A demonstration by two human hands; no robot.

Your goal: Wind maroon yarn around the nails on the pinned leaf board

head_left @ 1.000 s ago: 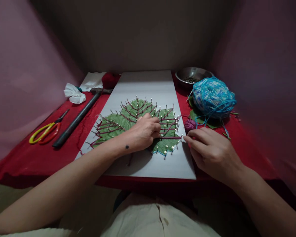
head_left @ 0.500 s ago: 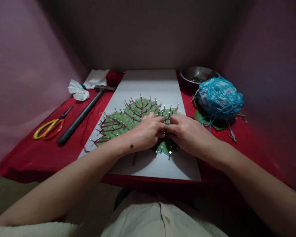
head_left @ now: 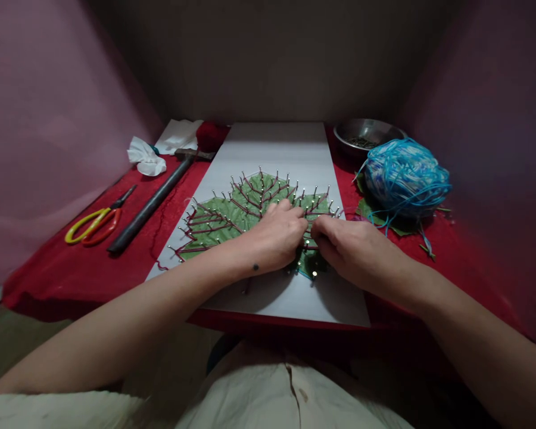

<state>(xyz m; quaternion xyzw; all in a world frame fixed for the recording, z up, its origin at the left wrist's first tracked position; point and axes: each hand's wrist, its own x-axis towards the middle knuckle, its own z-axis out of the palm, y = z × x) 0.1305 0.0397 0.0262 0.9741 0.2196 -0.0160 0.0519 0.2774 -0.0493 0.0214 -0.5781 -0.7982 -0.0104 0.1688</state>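
A green leaf (head_left: 212, 221) lies on a white board (head_left: 277, 143), ringed and crossed by several upright nails. Dark red yarn (head_left: 261, 193) runs between the nails along the leaf's veins. A short line of blue yarn (head_left: 305, 276) spans nails at the near tip. My left hand (head_left: 280, 229) is closed low over the leaf's middle; its fingertips are hidden, so what they grip cannot be made out. Just right of it, my right hand (head_left: 339, 241) is pinched, with yarn at its fingers, above the leaf's right side.
A blue and white yarn ball (head_left: 406, 177) sits on loose leaves at right, before a steel bowl (head_left: 368, 134) of nails. At left on the red cloth (head_left: 71, 280) lie scissors (head_left: 96, 225), a hammer (head_left: 152, 202), crumpled tissue (head_left: 146, 158) and a red yarn ball (head_left: 211, 136).
My right hand has drawn slightly away from my left, widening the space between them. Both remain over the leaf. The whole view has shifted a little.
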